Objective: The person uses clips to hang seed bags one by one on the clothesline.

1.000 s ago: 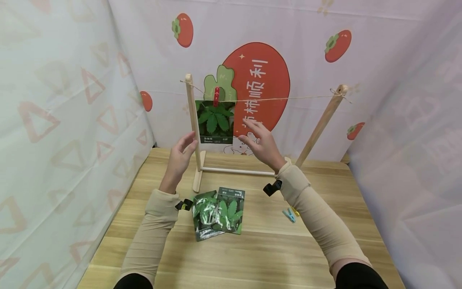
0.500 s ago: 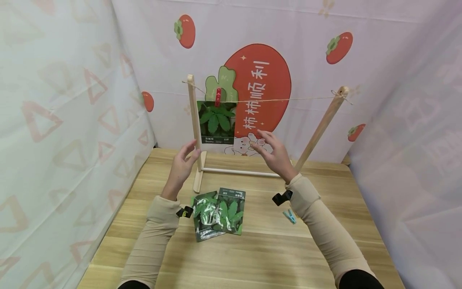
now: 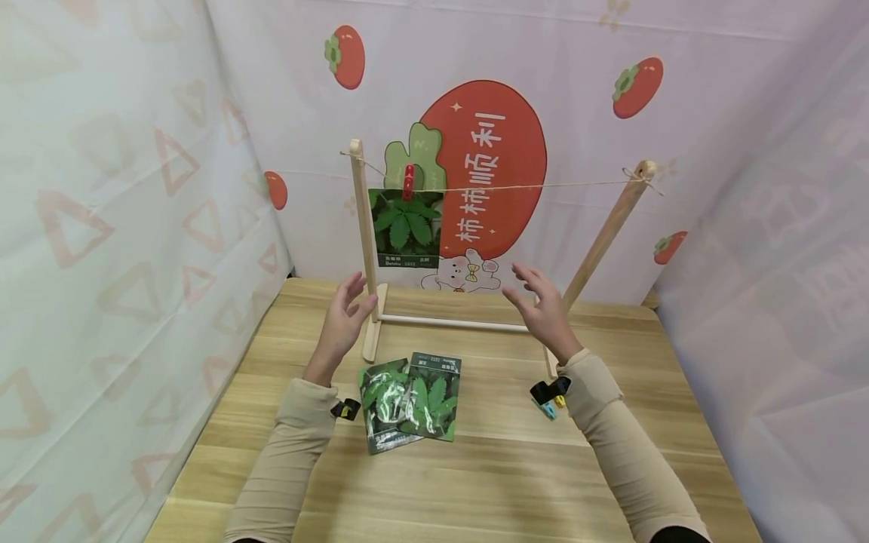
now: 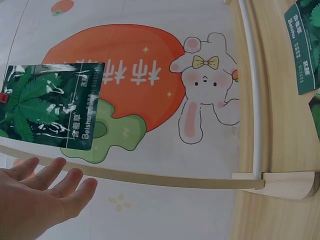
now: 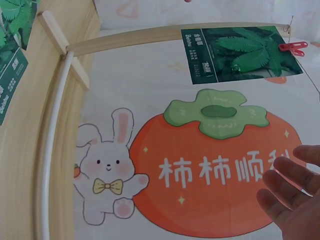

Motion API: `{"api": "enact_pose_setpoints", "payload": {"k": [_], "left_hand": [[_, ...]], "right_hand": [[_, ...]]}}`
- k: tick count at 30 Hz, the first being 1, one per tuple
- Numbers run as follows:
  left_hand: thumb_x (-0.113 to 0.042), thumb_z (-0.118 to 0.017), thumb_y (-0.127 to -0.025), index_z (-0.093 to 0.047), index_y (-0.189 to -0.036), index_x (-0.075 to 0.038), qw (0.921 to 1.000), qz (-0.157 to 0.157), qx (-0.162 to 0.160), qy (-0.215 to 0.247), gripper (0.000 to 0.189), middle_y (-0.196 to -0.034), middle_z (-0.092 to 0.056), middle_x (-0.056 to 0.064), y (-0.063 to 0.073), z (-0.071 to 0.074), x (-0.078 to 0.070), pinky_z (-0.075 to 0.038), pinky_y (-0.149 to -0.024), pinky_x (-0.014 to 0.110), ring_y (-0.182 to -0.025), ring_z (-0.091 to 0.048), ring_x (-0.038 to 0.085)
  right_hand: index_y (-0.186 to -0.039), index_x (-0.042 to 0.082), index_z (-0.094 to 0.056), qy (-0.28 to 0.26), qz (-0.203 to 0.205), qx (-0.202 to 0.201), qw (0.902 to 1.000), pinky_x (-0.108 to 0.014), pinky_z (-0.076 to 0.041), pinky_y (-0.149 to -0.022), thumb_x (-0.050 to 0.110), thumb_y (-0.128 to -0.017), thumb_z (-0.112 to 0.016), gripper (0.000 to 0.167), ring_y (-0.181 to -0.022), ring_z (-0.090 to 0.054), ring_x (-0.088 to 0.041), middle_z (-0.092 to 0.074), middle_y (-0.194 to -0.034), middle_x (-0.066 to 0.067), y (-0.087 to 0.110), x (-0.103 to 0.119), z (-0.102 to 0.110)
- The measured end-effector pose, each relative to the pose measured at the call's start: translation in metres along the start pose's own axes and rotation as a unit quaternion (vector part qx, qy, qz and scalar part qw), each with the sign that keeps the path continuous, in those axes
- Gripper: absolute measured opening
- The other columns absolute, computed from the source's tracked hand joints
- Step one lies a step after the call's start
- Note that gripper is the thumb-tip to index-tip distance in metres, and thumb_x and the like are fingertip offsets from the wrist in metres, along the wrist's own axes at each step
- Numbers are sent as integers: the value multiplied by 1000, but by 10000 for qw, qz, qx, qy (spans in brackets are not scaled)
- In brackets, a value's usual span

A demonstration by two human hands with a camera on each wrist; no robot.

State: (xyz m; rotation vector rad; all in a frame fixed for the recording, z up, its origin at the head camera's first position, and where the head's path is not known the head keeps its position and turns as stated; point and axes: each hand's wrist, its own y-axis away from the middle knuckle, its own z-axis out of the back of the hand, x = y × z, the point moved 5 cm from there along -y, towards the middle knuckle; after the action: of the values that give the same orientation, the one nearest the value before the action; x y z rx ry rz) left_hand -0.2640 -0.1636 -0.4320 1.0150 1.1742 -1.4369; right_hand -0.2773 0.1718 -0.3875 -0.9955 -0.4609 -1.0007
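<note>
A green seed packet (image 3: 406, 230) with a leaf photo hangs near the left end of a string (image 3: 523, 186). A red clothespin (image 3: 408, 182) clamps its top edge to the string; it also shows as a red clothespin (image 5: 294, 48) in the right wrist view. My left hand (image 3: 345, 320) is beside the frame's left post (image 3: 363, 219), fingers loosely bent and holding nothing. On the other side, my right hand (image 3: 543, 313) hovers in front of the right post (image 3: 604, 241), fingers relaxed, also holding nothing. Two more seed packets (image 3: 434, 396) overlap on the table between the forearms.
Below my right wrist lie a blue clothespin (image 3: 547, 409) and a yellow clothespin (image 3: 560, 400), partly hidden by the wrist camera. A white crossbar (image 3: 455, 323) joins the stand's feet. Printed cloth walls (image 3: 271, 90) enclose the wooden table (image 3: 475, 490) at the back and sides.
My right hand has moved right and down, away from the hanging packet. The left hand has lowered slightly along the left post. The hanging packet has stayed in place.
</note>
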Motion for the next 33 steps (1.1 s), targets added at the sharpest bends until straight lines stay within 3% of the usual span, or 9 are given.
{"api": "enact_pose_setpoints", "payload": {"k": [11, 20, 26, 33], "left_hand": [[-29, -55, -100, -28, -151, -3, 9997, 136, 40, -187, 64, -157, -29, 20, 9, -1, 19, -23, -118, 56, -147, -25, 34], [-34, -53, -100, -35, -150, -7, 9985, 404, 167, -338, 59, -158, -31, 16, 14, 0, 44, -24, -117, 58, -147, -24, 36], [-38, -54, -99, -35, -149, -7, 9973, 622, 116, -385, 62, -157, -32, 17, 19, 0, 58, -25, -117, 58, -146, -26, 37], [-41, -55, -99, -36, -148, -6, 9963, 757, 77, -402, 63, -156, -33, 19, 23, -1, 79, -25, -116, 59, -145, -28, 39]], "right_hand": [[-138, -1, -51, -22, -359, -2, 9994, -55, -43, -101, 15, -95, -63, 47, -122, -51, -38, -55, -133, -23, 27, -24, 5], [-138, -4, -50, 81, -823, -57, 9966, -56, -43, -99, 15, -96, -62, 48, -122, -50, -41, -53, -134, -27, 52, -49, 7], [-139, -4, -49, 87, -1286, 21, 9917, -55, -44, -100, 19, -97, -62, 49, -123, -50, -42, -52, -136, -26, 67, -68, 9], [-139, -5, -47, 255, -1522, 0, 9880, -58, -42, -101, 22, -98, -59, 51, -121, -51, -42, -52, -133, -28, 83, -88, 12]]}}
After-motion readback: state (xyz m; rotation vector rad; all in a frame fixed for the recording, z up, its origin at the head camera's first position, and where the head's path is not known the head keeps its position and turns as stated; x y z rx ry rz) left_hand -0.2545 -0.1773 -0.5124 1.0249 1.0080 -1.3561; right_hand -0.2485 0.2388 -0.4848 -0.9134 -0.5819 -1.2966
